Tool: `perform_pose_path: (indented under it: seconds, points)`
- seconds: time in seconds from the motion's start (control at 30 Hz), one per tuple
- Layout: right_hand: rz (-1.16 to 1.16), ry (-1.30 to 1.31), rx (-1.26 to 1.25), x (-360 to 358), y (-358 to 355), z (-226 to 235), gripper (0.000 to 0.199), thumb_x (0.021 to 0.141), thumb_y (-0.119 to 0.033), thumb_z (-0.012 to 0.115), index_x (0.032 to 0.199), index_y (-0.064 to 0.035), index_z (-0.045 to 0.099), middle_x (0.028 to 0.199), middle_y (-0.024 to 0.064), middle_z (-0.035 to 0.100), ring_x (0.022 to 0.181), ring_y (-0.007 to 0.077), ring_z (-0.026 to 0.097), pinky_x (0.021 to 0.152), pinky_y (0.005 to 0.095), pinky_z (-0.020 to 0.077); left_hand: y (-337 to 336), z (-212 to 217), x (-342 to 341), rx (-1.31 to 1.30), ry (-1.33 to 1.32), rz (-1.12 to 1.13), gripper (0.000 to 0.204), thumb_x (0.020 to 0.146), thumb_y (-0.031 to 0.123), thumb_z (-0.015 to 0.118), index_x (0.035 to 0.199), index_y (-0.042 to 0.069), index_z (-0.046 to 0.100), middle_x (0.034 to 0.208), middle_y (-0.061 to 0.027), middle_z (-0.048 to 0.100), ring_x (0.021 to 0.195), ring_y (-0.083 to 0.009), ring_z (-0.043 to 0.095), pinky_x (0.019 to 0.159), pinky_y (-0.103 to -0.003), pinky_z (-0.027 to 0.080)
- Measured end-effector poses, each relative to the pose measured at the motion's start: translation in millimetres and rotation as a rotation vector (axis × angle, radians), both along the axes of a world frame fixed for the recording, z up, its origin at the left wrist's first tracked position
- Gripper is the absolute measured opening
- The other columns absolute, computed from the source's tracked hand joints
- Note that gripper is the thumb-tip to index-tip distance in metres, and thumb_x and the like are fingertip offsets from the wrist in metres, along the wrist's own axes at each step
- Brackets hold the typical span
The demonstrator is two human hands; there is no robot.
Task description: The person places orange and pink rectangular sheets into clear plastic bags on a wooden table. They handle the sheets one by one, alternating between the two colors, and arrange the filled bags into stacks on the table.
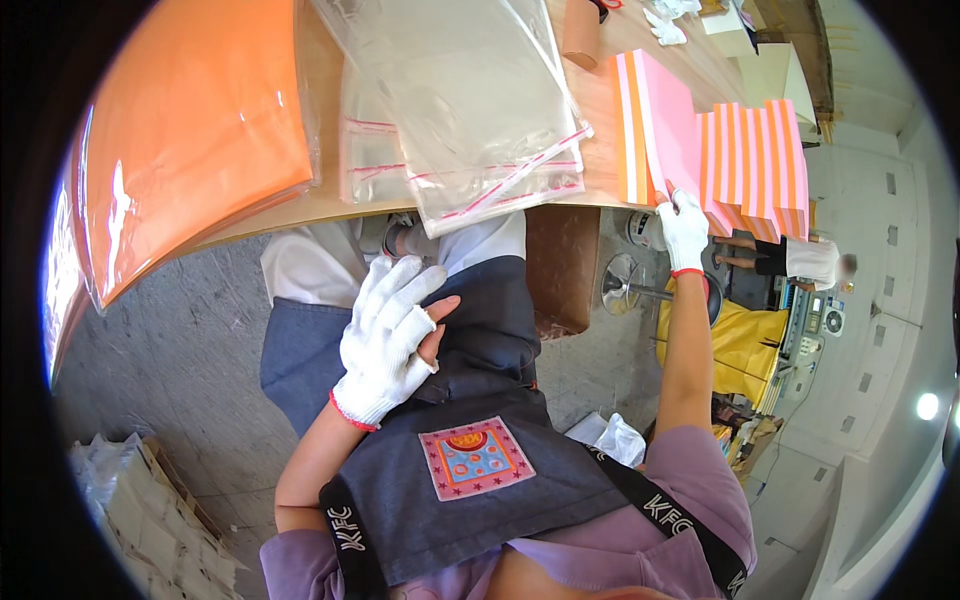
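My left hand [388, 335], in a white knit glove with the thumb and a fingertip bare, hovers over my apron, fingers stretched out and holding nothing. My right hand [684, 230], gloved the same way, reaches to the table's near edge at the right. Its bare fingertips close on the near edge of a pink stack of sheets [672, 120]; how many sheets they grip is hidden. White and orange bands show along this stack's left side. Just right of it lies a stepped pile of pink, white and orange sheets [750, 160].
Clear plastic bags [470, 110] with pink-edged strips overhang the table's front edge. Orange sheets in glossy plastic [200, 110] lie at the left. A brown roll [581, 32] and a white glove [665, 27] sit farther back. A stool [625, 283] and another person [808, 262] are at the right.
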State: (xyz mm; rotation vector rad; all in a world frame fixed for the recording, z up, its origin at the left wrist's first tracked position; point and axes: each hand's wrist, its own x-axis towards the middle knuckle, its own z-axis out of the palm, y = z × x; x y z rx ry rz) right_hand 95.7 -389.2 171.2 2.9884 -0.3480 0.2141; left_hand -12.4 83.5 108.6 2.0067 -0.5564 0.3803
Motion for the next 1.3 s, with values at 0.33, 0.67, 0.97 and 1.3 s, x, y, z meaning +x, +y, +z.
perform_pose_path:
  seconds: [0.33,0.67,0.97,1.3]
  points:
    - [-0.051,0.063,-0.035,4,-11,-1,0.041,0.086,-0.041,0.068,0.115,-0.011,0.069,0.102,0.0143,0.066,0.093,0.0316,0.065,0.083,0.0422,0.0506,24,-15,15,0.014,0.023,0.047,0.032,0.069,0.002,0.076,0.099,0.008,0.07,0.125,-0.0096,0.066,0.124,-0.0342,0.059,0.109,-0.054,0.042]
    - [0.053,0.002,-0.108,-1,3,-4,0.056,0.081,-0.045,0.073,0.126,-0.0128,0.066,0.115,0.0149,0.067,0.103,0.0337,0.064,0.088,0.0438,0.0509,22,-16,13,0.034,0.018,0.003,0.031,0.071,0.003,0.076,0.1,0.007,0.065,0.127,-0.01,0.064,0.125,-0.0346,0.057,0.11,-0.052,0.041]
    - [0.323,-0.083,-0.061,-7,-54,-21,0.059,0.076,-0.035,0.072,0.131,-0.0132,0.063,0.128,0.0083,0.061,0.117,0.0306,0.056,0.098,0.044,0.0455,-43,51,53,-0.015,-0.176,-0.272,0.032,0.071,0.005,0.073,0.102,0.005,0.073,0.116,-0.0129,0.068,0.112,-0.0344,0.064,0.105,-0.052,0.045]
    - [0.557,-0.345,0.073,-2,-83,-40,0.047,0.074,-0.028,0.075,0.118,-0.015,0.071,0.111,0.0048,0.065,0.099,0.0292,0.06,0.086,0.0425,0.0509,-254,68,169,0.271,-0.092,-0.547,0.043,0.081,0.008,0.064,0.124,0.009,0.059,0.143,-0.0136,0.052,0.136,-0.0338,0.046,0.116,-0.048,0.034]
